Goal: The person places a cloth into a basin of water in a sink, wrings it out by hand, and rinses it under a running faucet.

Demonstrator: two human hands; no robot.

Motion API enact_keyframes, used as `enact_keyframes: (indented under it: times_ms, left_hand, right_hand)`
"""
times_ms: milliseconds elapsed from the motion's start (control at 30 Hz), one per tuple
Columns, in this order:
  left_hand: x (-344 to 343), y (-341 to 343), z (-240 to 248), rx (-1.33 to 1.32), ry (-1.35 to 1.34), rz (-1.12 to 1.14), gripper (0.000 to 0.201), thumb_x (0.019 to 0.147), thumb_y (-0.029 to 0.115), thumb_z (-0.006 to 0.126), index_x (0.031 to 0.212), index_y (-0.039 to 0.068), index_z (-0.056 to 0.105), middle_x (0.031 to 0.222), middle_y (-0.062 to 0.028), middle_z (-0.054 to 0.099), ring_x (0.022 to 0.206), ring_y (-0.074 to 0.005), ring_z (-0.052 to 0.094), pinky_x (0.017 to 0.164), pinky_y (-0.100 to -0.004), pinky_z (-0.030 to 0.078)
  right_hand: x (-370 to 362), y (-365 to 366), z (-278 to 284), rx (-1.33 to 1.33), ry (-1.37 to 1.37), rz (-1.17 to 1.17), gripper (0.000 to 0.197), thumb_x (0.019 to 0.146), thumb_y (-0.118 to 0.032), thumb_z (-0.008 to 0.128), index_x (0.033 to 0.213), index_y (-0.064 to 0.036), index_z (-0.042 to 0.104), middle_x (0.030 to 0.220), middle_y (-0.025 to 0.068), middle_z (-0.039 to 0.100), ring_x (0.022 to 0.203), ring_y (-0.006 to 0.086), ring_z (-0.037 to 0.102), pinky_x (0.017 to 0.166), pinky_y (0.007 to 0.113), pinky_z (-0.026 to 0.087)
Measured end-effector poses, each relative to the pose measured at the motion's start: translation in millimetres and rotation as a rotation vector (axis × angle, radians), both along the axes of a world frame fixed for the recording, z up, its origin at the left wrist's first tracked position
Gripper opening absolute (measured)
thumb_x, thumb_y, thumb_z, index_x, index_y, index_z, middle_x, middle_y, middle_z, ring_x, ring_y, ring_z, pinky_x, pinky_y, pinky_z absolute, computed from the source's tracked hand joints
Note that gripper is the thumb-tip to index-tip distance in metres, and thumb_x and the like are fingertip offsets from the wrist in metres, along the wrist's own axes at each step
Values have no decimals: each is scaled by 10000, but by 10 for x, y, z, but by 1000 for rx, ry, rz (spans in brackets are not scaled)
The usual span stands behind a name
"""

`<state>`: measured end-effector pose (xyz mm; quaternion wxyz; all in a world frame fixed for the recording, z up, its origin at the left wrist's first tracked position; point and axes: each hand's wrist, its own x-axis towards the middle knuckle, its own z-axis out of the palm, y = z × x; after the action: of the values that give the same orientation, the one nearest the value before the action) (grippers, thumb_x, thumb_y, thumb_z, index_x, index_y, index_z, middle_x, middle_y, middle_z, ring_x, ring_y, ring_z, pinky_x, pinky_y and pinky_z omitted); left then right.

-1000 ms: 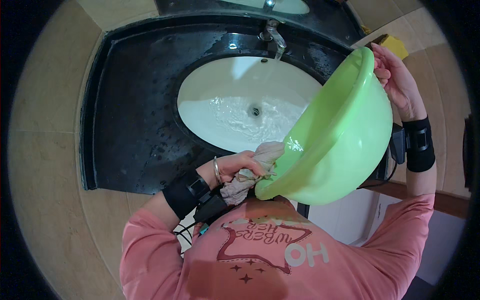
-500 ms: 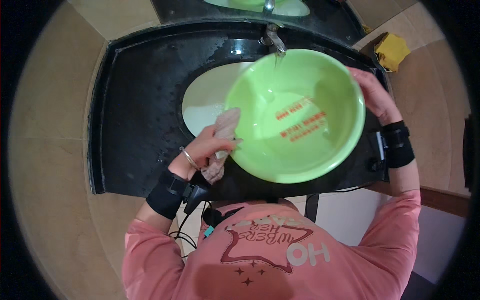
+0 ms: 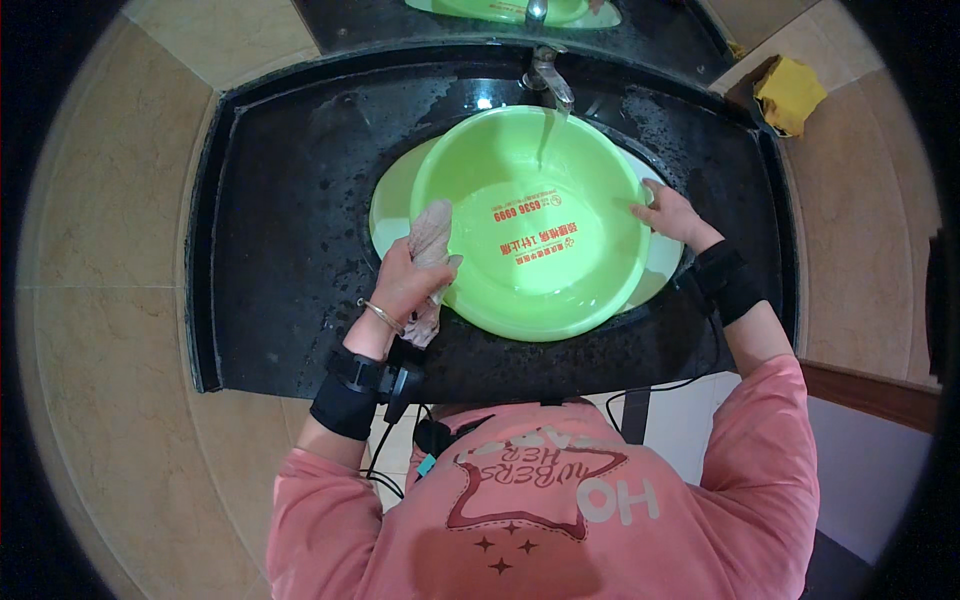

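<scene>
A light green plastic basin (image 3: 600, 250) with red print on its bottom sits in the white oval sink (image 3: 392, 185), under the tap (image 3: 552, 82). Water runs from the spout into it. My left hand (image 3: 405, 280), at the basin's left rim, is closed round a crumpled, pale greyish-pink cloth (image 3: 430, 228). At the right rim, my right hand (image 3: 672, 214) grips the basin, thumb over the edge and the other fingers on the outer side, partly hidden.
The black countertop (image 3: 285, 230) surrounds the sink, wet in places, with a raised border. A mirror (image 3: 400, 30) stands behind the tap. A yellow cloth (image 3: 790, 95) lies at the far right corner. A cable (image 3: 690, 378) hangs by my right wrist.
The basin has moved left and settled lower over the sink, with my right hand on its rim. My left hand, still on the cloth, has shifted slightly. Water keeps running.
</scene>
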<state>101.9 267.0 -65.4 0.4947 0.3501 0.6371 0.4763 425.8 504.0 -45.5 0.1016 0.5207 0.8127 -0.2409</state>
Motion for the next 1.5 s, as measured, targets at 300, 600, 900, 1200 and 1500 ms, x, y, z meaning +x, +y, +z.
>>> enact_keyframes:
  times_ms: [300, 600, 900, 1200, 1500]
  left_hand:
    - [298, 212, 252, -234, 169, 117, 487, 657, 135, 708, 1065, -80, 551, 902, -113, 621, 726, -156, 589, 637, -289, 482]
    - [1445, 549, 362, -54, -20, 340, 575, 768, 11, 588, 1291, -39, 355, 1206, -168, 528, 1024, -257, 574, 818, -322, 470]
    - [1865, 652, 436, 90, -169, 478, 391, 761, 65, 624, 1114, -26, 483, 933, -138, 613, 719, -193, 607, 623, -274, 487]
    - [1204, 515, 479, 70, -321, 490, 279, 755, 49, 630, 994, 12, 491, 792, -111, 604, 585, -170, 574, 512, -262, 459]
    - [980, 374, 526, 126, -573, 416, 350, 890, 246, 494, 1138, 3, 453, 977, -162, 586, 721, -222, 586, 618, -295, 502]
  right_hand:
    - [591, -7, 573, 222, 164, -27, 490, 826, -325, 572, 1219, -41, 499, 1036, 170, 607, 863, 256, 613, 763, 339, 474]
    - [4409, 468, 238, 499, -60, -746, 334, 828, -291, 537, 1024, -36, 629, 986, 163, 637, 939, 308, 603, 810, 370, 462]
    - [5038, 115, -190, 489, -96, -869, 635, 777, -461, 583, 1170, 30, 504, 1143, 226, 550, 1081, 347, 518, 913, 396, 411]
    - [4114, -277, 5, 470, -231, -1133, 1045, 629, -649, 641, 1309, 71, 307, 1263, 293, 412, 1187, 377, 410, 992, 402, 338]
    - [3816, -275, -61, 495, -124, -1177, 759, 628, -394, 717, 1191, 46, 460, 1168, 254, 518, 1106, 379, 485, 943, 393, 388]
